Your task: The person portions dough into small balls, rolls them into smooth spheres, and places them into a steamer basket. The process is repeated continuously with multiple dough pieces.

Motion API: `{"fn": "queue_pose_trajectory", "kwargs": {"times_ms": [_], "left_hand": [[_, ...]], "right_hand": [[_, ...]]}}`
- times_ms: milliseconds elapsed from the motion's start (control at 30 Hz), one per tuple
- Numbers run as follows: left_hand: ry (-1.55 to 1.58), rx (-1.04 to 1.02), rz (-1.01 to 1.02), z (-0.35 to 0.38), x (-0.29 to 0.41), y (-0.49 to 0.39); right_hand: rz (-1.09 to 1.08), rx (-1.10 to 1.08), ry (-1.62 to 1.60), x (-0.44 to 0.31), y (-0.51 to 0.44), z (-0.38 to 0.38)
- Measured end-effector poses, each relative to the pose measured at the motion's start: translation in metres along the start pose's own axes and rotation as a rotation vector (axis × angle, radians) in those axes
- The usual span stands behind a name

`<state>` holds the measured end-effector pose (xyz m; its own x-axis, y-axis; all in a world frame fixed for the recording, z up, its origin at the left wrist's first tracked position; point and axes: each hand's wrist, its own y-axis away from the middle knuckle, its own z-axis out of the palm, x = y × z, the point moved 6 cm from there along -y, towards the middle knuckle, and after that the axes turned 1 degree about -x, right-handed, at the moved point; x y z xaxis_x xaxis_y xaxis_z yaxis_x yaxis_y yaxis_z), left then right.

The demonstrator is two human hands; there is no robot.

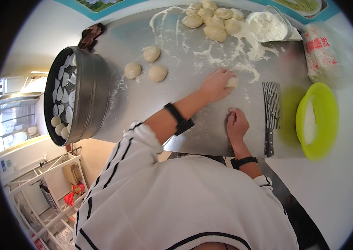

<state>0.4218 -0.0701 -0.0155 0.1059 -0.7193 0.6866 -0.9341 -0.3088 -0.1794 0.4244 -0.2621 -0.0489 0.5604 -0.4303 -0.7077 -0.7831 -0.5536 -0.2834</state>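
My left hand (217,85) is curled around a small piece of dough (232,82) on the floured metal worktop (176,90). Closer to my body, my right hand (238,124) rests on the worktop as a fist; nothing shows in it. Three round dough balls (157,73) sit apart from each other to the left of my left hand. At the far side lies a cluster of several floured dough pieces (215,22). Loose flour (242,50) is spread between that cluster and my left hand.
A round metal steamer (93,97) with perforated liners and several dough balls stands at the left edge. On the right are a broad-bladed knife (272,106), a lime-green bowl (328,122) with white powder, a container of flour (268,26) and a printed plastic bag (320,51).
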Motion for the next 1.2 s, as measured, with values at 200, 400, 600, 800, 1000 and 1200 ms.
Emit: {"fn": "queue_pose_trajectory", "kwargs": {"times_ms": [200, 400, 600, 800, 1000, 1200], "left_hand": [[0.217, -0.079, -0.501, -0.055, -0.014, 0.133], [0.072, 0.11, -0.478, -0.065, -0.009, 0.132], [-0.1, 0.386, -0.388, -0.017, -0.016, 0.113], [-0.048, 0.317, -0.572, -0.026, -0.031, 0.076], [-0.01, 0.134, -0.686, -0.042, -0.027, 0.104], [-0.188, 0.394, -0.506, -0.019, -0.031, 0.092]], "right_hand": [[-0.026, -0.001, -0.012, 0.001, -0.003, -0.002], [0.273, -0.393, -0.472, -0.034, 0.006, 0.037], [0.413, -0.518, -0.412, -0.052, 0.009, 0.075], [0.256, -0.501, -0.185, -0.05, -0.037, 0.084], [0.011, -0.467, -0.34, -0.079, -0.007, 0.057], [0.297, -0.479, -0.195, -0.055, -0.021, 0.077]]}}
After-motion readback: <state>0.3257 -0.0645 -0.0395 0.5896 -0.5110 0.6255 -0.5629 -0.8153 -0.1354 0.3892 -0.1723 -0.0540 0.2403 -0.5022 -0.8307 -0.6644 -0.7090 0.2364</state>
